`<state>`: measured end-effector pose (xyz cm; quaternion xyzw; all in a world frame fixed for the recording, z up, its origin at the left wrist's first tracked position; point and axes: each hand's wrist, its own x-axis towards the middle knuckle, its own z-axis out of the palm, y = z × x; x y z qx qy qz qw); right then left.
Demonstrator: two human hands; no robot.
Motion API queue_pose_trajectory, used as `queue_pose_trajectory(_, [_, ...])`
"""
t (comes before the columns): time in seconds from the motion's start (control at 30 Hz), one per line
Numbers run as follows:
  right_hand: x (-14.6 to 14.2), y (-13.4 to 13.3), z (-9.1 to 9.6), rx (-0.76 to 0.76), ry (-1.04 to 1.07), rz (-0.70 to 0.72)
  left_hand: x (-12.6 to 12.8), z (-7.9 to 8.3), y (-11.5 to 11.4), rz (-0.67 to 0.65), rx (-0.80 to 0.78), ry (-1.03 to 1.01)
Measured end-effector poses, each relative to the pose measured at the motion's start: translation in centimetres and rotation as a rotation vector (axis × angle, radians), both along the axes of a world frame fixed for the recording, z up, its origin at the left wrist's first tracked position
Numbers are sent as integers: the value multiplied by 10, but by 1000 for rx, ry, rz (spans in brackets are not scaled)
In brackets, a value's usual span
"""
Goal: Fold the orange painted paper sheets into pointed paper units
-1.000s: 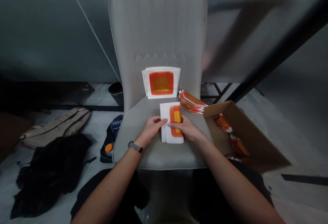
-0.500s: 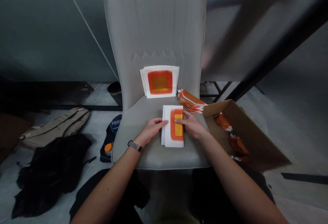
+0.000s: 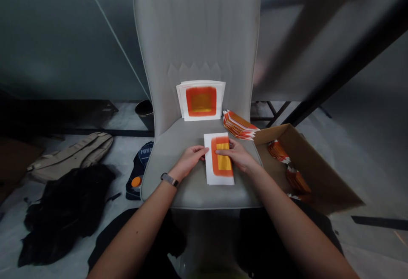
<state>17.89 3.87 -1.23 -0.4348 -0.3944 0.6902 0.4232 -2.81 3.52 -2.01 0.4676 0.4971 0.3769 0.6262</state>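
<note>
A folded white sheet with an orange and yellow block [image 3: 219, 160] lies on the seat of a grey chair [image 3: 197, 189]. My left hand [image 3: 189, 160] rests on the seat with its fingertips against the sheet's left edge, fingers stretched flat. My right hand [image 3: 239, 155] presses down on the sheet's right side, fingers extended over the yellow patch. A stack of unfolded sheets with the same print [image 3: 200, 100] leans against the chair back. A pile of folded sheets [image 3: 239, 126] lies at the seat's right rear.
An open cardboard box [image 3: 315, 177] holding more folded sheets stands to the right of the chair. On the floor to the left lie a beige backpack [image 3: 70, 155], a black garment [image 3: 60, 211] and a dark bag with an orange cap [image 3: 138, 172].
The sheet has been folded narrower, its left flap brought under or over so less white shows. My right hand slid up along the sheet; my left hand stayed at the left edge.
</note>
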Motion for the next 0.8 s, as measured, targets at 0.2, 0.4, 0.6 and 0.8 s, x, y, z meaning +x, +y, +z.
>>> queue_pose_trajectory(0.2, [0,1,0,-35,18,-7,0,2,-1,-9,9,1])
queue_pose_trajectory(0.4, [3,3,-6,-28,26,-4,0,4,-2,-1,-4,8])
queue_pose_trajectory(0.6, [3,2,-4,-30,26,-4,1,2,0,9,-5,-23])
queue_pose_trajectory(0.8, [3,1,-3,-25,6,-15,0,-1,0,22,-11,-22])
